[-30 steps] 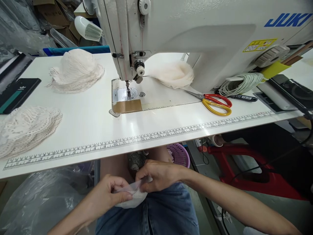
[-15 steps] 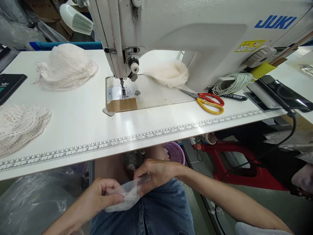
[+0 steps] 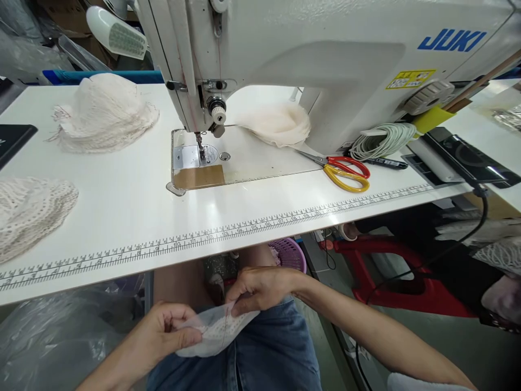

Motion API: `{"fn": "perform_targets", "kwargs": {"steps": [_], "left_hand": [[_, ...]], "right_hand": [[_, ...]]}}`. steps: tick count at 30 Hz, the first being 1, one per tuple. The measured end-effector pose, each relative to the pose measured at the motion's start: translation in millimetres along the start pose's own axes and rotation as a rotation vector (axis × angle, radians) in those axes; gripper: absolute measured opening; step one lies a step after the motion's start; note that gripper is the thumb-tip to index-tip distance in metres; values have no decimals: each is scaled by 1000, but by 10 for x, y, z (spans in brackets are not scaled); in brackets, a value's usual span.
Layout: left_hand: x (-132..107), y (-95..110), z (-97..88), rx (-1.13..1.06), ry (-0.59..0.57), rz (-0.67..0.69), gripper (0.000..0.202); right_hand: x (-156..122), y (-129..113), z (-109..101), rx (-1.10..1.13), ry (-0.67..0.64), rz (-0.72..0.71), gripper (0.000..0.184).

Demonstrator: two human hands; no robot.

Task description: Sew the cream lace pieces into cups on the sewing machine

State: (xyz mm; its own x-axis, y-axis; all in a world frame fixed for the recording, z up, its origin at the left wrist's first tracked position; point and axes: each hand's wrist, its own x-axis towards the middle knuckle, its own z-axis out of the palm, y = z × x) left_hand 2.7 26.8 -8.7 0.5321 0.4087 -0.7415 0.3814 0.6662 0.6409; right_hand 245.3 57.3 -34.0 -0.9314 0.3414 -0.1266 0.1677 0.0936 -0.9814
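Over my lap, below the table edge, I hold a thin white sheer fabric piece [image 3: 215, 334] with a lacy, holed part showing through it. My left hand [image 3: 169, 331] pinches its left end between thumb and fingers. At the upper right end, my right hand [image 3: 256, 290] grips the fabric with thumb and fingertips. The piece is stretched between both hands, and some of it is hidden behind the fingers. Above, on the table, stands a sewing machine [image 3: 309, 43], its presser foot [image 3: 201, 152] over the needle plate with no cloth beneath.
On the white table [image 3: 122, 206] lie a gathered cream fabric pile [image 3: 106, 114], a lace pile [image 3: 32, 212], a sheer fabric stack [image 3: 280, 125], scissors [image 3: 345, 174] and a cable coil [image 3: 380, 142]. Below are a purple basket [image 3: 295, 255], red stool [image 3: 391, 277] and plastic bag [image 3: 61, 336].
My right hand has shifted its grip along the fabric, which now spreads flatter and farther right, showing more of the lacy part. My left hand keeps its pinch. The view has shifted slightly.
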Motion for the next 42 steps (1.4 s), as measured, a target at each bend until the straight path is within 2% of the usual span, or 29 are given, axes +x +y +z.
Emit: {"fn": "perform_targets", "kwargs": {"steps": [2, 5, 8, 13, 17, 24, 29, 33, 38, 42], "left_hand": [[14, 19, 15, 15, 9, -1, 39], [44, 36, 33, 4, 18, -5, 38], [73, 33, 45, -18, 16, -8, 39], [96, 25, 80, -8, 32, -11, 42], [94, 43, 109, 11, 28, 7, 37], [111, 17, 120, 52, 33, 33, 31], [88, 39, 136, 168, 49, 97, 23], [11, 106, 151, 269, 36, 124, 15], [-30, 126, 167, 328, 89, 151, 18], [-37, 44, 126, 348, 172, 157, 24]], "right_hand": [[1, -22, 10, 14, -1, 21, 19], [2, -52, 42, 12, 67, 55, 23], [-15, -53, 55, -34, 129, 44, 16], [-38, -52, 51, 16, 73, 44, 24], [0, -68, 88, 69, 121, 41, 30], [-9, -25, 131, 163, 101, 98, 28], [-5, -50, 167, 176, 157, 107, 28], [-25, -58, 177, 246, 133, 137, 31], [-24, -71, 214, 179, 171, 129, 29], [-54, -101, 222, 151, 212, 155, 25]]}}
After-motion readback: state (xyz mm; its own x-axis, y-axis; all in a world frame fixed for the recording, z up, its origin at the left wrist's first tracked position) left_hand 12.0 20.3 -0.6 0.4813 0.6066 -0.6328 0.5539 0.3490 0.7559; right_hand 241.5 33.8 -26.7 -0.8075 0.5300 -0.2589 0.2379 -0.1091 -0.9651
